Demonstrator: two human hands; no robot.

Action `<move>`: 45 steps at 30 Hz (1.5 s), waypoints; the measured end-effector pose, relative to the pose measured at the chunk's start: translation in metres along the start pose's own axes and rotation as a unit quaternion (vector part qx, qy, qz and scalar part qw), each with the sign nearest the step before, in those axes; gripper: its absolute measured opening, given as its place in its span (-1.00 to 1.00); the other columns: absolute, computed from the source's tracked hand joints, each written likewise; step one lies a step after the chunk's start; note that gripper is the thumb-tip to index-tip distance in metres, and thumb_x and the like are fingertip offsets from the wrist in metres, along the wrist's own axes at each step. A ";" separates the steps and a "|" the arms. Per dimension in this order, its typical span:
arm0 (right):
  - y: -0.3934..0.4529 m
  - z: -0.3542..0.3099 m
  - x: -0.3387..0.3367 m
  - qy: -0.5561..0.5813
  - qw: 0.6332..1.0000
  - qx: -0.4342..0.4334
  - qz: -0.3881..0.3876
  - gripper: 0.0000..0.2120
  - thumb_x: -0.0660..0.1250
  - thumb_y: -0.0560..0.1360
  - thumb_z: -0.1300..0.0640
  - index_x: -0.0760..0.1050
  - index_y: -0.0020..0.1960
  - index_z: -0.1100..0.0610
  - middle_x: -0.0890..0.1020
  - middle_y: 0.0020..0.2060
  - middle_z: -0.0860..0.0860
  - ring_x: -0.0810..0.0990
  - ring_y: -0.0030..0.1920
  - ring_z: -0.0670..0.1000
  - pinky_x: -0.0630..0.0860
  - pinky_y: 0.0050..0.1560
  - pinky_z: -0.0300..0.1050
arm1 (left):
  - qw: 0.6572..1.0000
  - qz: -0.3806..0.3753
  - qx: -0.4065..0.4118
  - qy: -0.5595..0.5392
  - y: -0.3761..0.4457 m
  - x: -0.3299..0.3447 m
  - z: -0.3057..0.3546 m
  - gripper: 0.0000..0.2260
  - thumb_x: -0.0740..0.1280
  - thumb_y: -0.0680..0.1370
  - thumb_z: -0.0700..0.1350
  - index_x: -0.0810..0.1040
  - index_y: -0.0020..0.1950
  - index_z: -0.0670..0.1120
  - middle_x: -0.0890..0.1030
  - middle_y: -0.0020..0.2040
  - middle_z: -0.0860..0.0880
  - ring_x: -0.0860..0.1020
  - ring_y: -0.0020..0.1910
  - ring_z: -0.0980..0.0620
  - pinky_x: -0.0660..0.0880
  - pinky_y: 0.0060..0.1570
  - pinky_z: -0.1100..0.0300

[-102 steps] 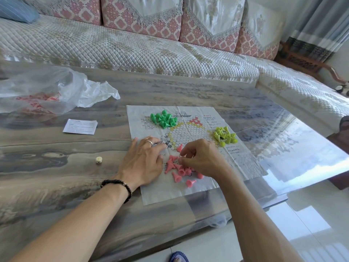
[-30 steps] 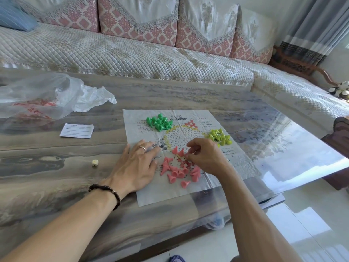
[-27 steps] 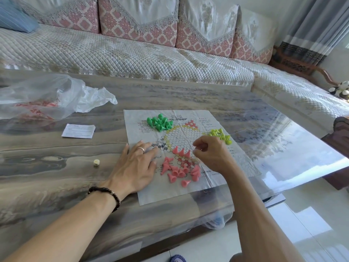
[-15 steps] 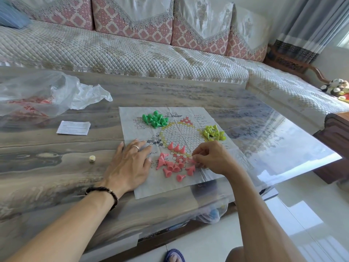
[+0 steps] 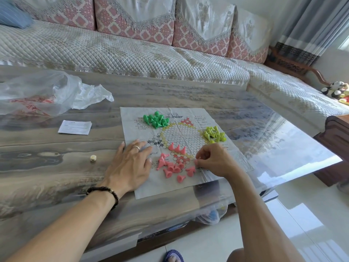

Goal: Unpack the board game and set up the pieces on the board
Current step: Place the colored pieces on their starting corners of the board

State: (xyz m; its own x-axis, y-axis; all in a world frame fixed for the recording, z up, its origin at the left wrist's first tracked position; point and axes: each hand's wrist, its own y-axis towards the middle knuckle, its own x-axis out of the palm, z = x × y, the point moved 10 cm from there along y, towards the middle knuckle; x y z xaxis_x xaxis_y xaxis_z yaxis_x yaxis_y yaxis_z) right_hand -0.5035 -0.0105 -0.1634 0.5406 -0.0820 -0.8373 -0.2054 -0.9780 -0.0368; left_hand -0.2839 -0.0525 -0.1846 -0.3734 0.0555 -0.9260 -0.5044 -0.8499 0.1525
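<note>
A paper game board (image 5: pixel 188 188) with a honeycomb grid lies flat on the table. Three pink pieces (image 5: pixel 177 147) stand in a row on its near grid. A loose heap of pink pieces (image 5: pixel 172 167) lies just below them. Green pieces (image 5: pixel 156 120) are piled at the board's far left, yellow-green pieces (image 5: pixel 214 133) at its right. My left hand (image 5: pixel 130 163) lies flat, fingers apart, on the board's left edge. My right hand (image 5: pixel 215 160) hovers right of the pink heap, fingertips pinched; a sliver of pink shows there, but I cannot tell if it is held.
A crumpled clear plastic bag (image 5: pixel 43 91) lies at the far left of the table. A white leaflet (image 5: pixel 75 127) and a small die (image 5: pixel 93 158) sit left of the board. A quilted sofa (image 5: pixel 132 53) runs behind the table. The glass table edge (image 5: pixel 302 176) is at right.
My right hand stood more pink pieces up, making a row of three, then dropped back to the right side of the pink heap. The left hand stayed flat on the board.
</note>
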 end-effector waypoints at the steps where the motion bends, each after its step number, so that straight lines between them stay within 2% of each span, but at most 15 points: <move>1: 0.002 0.001 0.000 0.001 1.000 0.002 0.009 -0.92 0.46 0.38 0.23 0.59 -0.22 0.09 0.53 -0.40 -0.09 0.46 -0.36 -0.11 0.40 -0.34 -0.26 | 1.000 0.000 0.000 0.001 0.000 0.000 0.000 -0.59 0.03 0.63 0.01 0.27 0.48 0.01 0.21 0.52 -0.02 0.05 0.52 0.03 -0.05 0.49 -0.04; 4: 0.006 0.000 0.000 0.028 0.999 0.008 0.044 -0.88 0.45 0.38 0.25 0.57 -0.15 0.09 0.58 -0.35 -0.06 0.53 -0.32 -0.10 0.40 -0.33 -0.33 | 1.000 0.002 -0.001 -0.002 0.000 0.000 -0.001 -0.59 0.03 0.63 0.01 0.27 0.48 0.01 0.21 0.52 -0.02 0.05 0.53 0.03 -0.06 0.49 -0.04; 9: 0.012 -0.010 0.001 0.039 0.996 -0.015 0.073 -0.75 0.46 0.39 0.27 0.50 0.00 0.08 0.63 -0.27 -0.05 0.60 -0.24 -0.08 0.55 -0.20 -0.21 | 1.000 0.005 0.001 -0.008 0.000 0.001 -0.001 -0.60 0.05 0.63 0.01 0.29 0.47 0.01 0.22 0.52 -0.02 0.06 0.53 0.03 -0.06 0.49 -0.04; 15: 0.016 -0.013 0.003 0.032 0.995 -0.029 0.088 -0.74 0.46 0.38 0.25 0.50 0.00 0.04 0.62 -0.26 -0.11 0.54 -0.28 -0.18 0.45 -0.25 -0.31 | 1.000 0.009 0.001 -0.014 0.000 -0.001 -0.001 -0.60 0.06 0.62 0.01 0.31 0.46 0.02 0.23 0.51 -0.02 0.07 0.52 0.02 -0.06 0.49 -0.05; 22: 0.016 -0.011 0.002 0.038 0.996 -0.022 0.084 -0.70 0.45 0.38 0.25 0.51 0.08 0.09 0.62 -0.24 -0.08 0.56 -0.25 -0.15 0.49 -0.24 -0.29 | 1.000 0.007 0.003 -0.011 0.000 0.000 0.000 -0.60 0.06 0.62 0.01 0.30 0.46 0.02 0.22 0.51 -0.01 0.06 0.52 0.02 -0.06 0.49 -0.05; 26: 0.005 -0.007 -0.011 0.046 0.995 -0.018 0.092 -0.78 0.52 0.35 0.17 0.54 -0.07 0.06 0.59 -0.26 -0.04 0.53 -0.28 -0.11 0.50 -0.24 -0.25 | 1.000 0.008 0.002 -0.010 0.000 0.000 0.000 -0.59 0.06 0.62 0.01 0.31 0.46 0.01 0.23 0.51 -0.01 0.07 0.52 0.03 -0.05 0.49 -0.05; 29: -0.006 -0.011 -0.001 0.057 0.998 -0.034 0.012 -0.87 0.53 0.35 0.11 0.57 -0.24 0.02 0.59 -0.37 -0.02 0.52 -0.36 -0.08 0.53 -0.29 -0.04 | 1.000 0.004 0.002 -0.001 0.000 0.001 -0.001 -0.59 0.05 0.62 0.02 0.30 0.47 0.02 0.23 0.51 0.00 0.07 0.52 0.03 -0.04 0.49 -0.05; 31: -0.013 -0.014 0.006 0.056 0.997 -0.046 -0.033 -0.92 0.50 0.37 0.16 0.61 -0.25 0.04 0.57 -0.39 0.01 0.51 -0.37 -0.05 0.55 -0.27 0.03 | 1.000 0.002 0.000 0.001 0.000 0.001 -0.001 -0.59 0.05 0.62 0.01 0.30 0.46 0.02 0.22 0.52 0.00 0.08 0.52 0.03 -0.04 0.49 -0.04; 34: -0.019 -0.014 0.007 0.052 0.996 -0.046 -0.054 -0.94 0.47 0.39 0.24 0.65 -0.18 0.10 0.60 -0.37 0.02 0.53 -0.35 -0.06 0.56 -0.23 -0.04 | 1.000 0.003 0.000 -0.001 0.000 0.000 -0.001 -0.59 0.06 0.62 0.01 0.31 0.46 0.01 0.23 0.52 -0.01 0.09 0.52 0.03 -0.04 0.49 -0.05; 38: -0.018 -0.005 0.008 0.050 0.997 -0.033 -0.055 -0.89 0.43 0.41 0.29 0.66 -0.14 0.11 0.64 -0.32 0.14 0.57 -0.31 -0.01 0.59 -0.19 0.02 | 1.000 -0.001 0.000 0.003 0.000 0.001 -0.001 -0.59 0.05 0.62 0.01 0.29 0.47 0.01 0.22 0.52 -0.01 0.08 0.52 0.03 -0.04 0.49 -0.05; 42: -0.015 0.006 -0.001 0.022 1.000 -0.015 -0.002 -0.91 0.43 0.42 0.25 0.64 -0.14 0.08 0.62 -0.33 0.02 0.57 -0.29 -0.04 0.55 -0.18 -0.08 | 1.000 0.002 0.001 0.000 0.001 0.001 -0.001 -0.60 0.06 0.62 0.01 0.31 0.46 0.01 0.24 0.51 -0.02 0.10 0.51 0.02 -0.04 0.49 -0.05; 45: -0.014 0.008 -0.006 0.004 1.000 -0.010 0.020 -0.94 0.43 0.43 0.23 0.63 -0.13 0.10 0.64 -0.26 0.03 0.61 -0.21 0.01 0.56 -0.17 -0.13 | 1.000 0.001 0.003 0.003 0.000 0.001 -0.001 -0.60 0.06 0.62 0.01 0.30 0.46 0.01 0.24 0.51 -0.02 0.10 0.51 0.02 -0.03 0.49 -0.04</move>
State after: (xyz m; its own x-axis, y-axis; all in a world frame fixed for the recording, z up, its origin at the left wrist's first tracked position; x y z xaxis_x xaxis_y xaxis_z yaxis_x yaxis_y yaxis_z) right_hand -0.5098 0.0051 -0.1624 0.5395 -0.1226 -0.8330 -0.2111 -0.9774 0.0071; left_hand -0.2838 -0.0531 -0.1853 -0.3697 0.0495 -0.9278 -0.5072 -0.8474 0.1569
